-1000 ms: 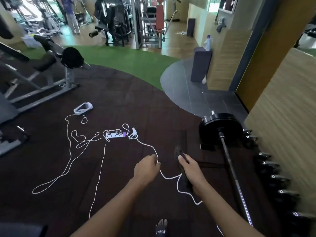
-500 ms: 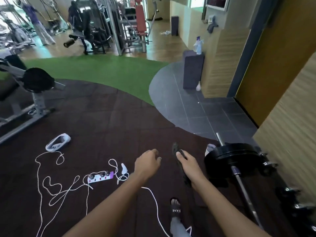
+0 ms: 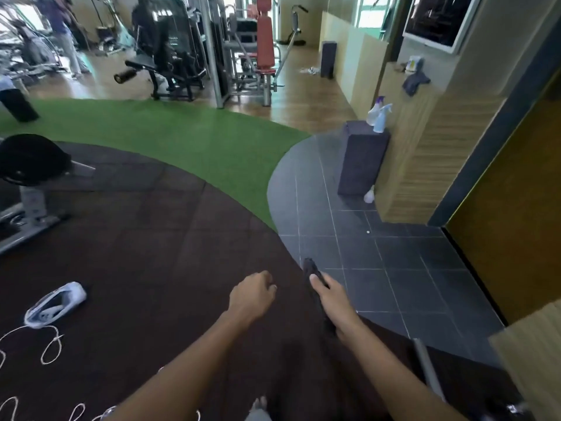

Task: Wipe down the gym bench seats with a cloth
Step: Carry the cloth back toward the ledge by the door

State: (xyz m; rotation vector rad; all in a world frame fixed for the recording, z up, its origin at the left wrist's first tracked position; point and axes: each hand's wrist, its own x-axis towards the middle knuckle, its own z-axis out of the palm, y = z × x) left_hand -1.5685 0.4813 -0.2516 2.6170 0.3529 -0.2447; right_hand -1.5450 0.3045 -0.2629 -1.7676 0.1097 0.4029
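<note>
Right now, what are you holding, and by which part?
Right hand grips the dark cloth around its middle, thumb on top; left hand holds nothing.

Soft daylight, motion blur, fisheye edges

Gym: weight machines (image 3: 170, 53) w/ red-padded seat (image 3: 264, 38), rubber mat floor (image 3: 145, 238), turf strip (image 3: 182, 132).

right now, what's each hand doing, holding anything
Left hand: fingers loosely curled, holding nothing.
Right hand: grips the dark cloth.
</note>
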